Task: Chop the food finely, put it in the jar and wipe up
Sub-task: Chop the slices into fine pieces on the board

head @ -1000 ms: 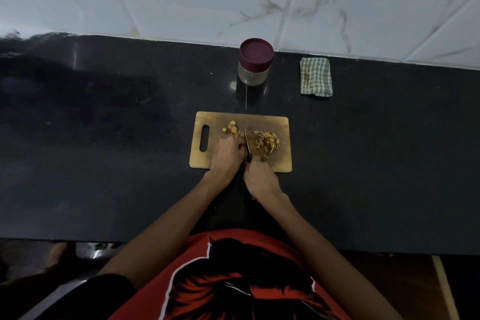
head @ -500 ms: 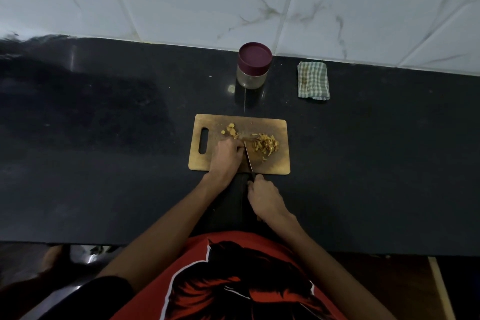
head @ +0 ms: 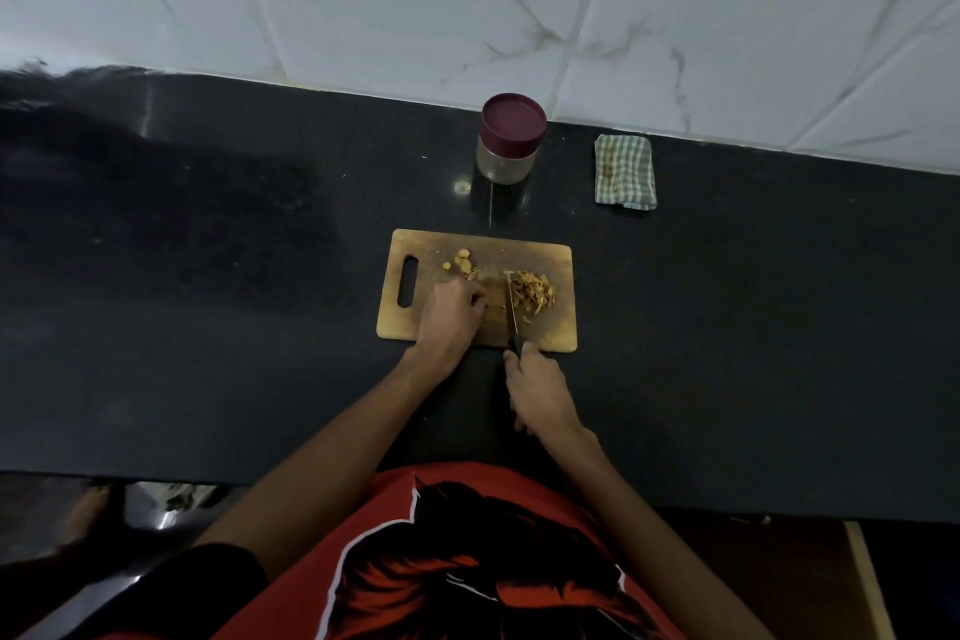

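Note:
A wooden chopping board [head: 563, 327] lies on the black counter. On it sits a pile of chopped yellow-brown strips [head: 532, 294] at the right and a few small chunks [head: 462, 263] at the upper left. My right hand [head: 540, 392] grips the black handle of a knife [head: 511, 309], whose blade lies along the left side of the pile. My left hand [head: 452, 314] rests on the board with curled fingers; whether it holds a piece is hidden. A glass jar with a maroon lid [head: 511, 138] stands closed behind the board.
A folded green-checked cloth [head: 623, 172] lies to the right of the jar by the white tiled wall. The black counter [head: 208, 276] stretches wide on both sides. Its front edge runs just before my red shirt.
My right hand has drawn back toward me off the board's front edge, pulling the knife with it. The blade now sits against the pile of strips. My left hand stays on the board.

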